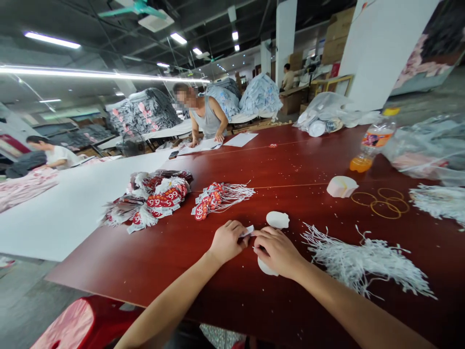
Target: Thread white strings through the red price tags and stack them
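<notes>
My left hand (228,241) pinches a small white paper tag (247,231) between thumb and fingers, just above the dark red table. Close beside it, my right hand (278,249) has its fingers bent, with the fingertips at the tag's right end. What those fingertips grip is hidden. Partly under my right hand lies a white rounded tag stack (268,267), and another white stack (278,219) sits just beyond it. A loose bundle of white strings (366,261) spreads out to the right. Beyond my left hand lie red printed tags (209,199) with white strings attached.
A larger heap of red tags (160,198) lies on the left. To the right are a pale block-shaped stack (341,186), several rubber bands (388,203), an orange drink bottle (374,140) and more strings (439,202). Across the table (145,266) a person (209,116) leans over papers.
</notes>
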{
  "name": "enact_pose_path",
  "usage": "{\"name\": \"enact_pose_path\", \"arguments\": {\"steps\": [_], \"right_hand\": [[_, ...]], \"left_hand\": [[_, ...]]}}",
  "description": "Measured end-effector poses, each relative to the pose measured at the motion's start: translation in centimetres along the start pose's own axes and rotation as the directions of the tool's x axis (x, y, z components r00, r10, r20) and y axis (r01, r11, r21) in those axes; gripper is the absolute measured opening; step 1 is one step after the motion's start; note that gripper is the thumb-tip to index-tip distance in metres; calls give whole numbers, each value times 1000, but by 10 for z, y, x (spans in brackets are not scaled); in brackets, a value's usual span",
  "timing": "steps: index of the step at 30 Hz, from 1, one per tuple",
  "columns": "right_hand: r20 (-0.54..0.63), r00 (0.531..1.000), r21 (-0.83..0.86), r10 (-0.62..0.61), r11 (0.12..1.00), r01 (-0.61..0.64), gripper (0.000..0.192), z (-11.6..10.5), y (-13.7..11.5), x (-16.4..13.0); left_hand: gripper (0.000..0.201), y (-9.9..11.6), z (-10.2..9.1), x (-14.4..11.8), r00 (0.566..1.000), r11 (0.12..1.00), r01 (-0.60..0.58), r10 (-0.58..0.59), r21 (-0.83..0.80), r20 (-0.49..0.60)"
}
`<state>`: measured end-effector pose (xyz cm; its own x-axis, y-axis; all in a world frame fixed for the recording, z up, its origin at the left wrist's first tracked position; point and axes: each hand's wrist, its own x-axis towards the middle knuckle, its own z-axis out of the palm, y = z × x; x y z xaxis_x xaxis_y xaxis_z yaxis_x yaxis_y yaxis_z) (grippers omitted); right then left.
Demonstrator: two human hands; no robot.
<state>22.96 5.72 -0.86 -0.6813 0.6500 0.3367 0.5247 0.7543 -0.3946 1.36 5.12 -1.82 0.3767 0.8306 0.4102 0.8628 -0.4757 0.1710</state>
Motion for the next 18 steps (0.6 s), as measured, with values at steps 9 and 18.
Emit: {"name": "enact_pose_path", "arguments": {"steps": [9,18], "right_hand": [[-71,997,34,-27,999,29,10,-4,6,-1],[-166,947,89,274,961,-262,21,-16,6,-5]], "left_hand": [[4,5,-17,17,967,988,107,-130,-115,-220],[6,44,-6,2,961,871,148,-239,-470,-141]]}}
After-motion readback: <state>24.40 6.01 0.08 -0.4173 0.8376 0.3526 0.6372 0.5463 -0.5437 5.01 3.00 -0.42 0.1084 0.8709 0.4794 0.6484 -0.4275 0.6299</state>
